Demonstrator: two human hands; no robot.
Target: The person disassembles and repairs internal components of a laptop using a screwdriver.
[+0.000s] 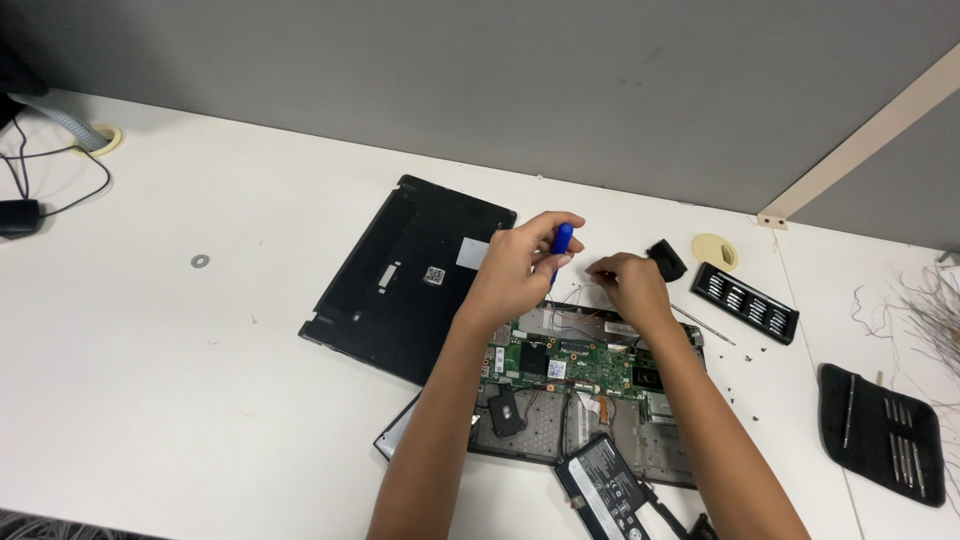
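My left hand (520, 265) is shut on a blue-handled screwdriver (562, 240), held upright over the far edge of an opened laptop (560, 385) whose green circuit board (575, 362) is exposed. My right hand (628, 285) rests beside it at the laptop's far edge, its fingertips pinched among thin wires; whether it holds anything I cannot tell. The laptop's black bottom cover (405, 280) lies flat to the left of my left hand. A black battery (612, 492) lies on the laptop's near edge.
A black bit holder (745, 302) and a small black part (666, 260) lie beyond my right hand, with a thin metal rod (705, 325) and loose screws nearby. A black tool pouch (885, 432) sits at the right. A washer (200, 261) and cables (40, 180) lie at the left.
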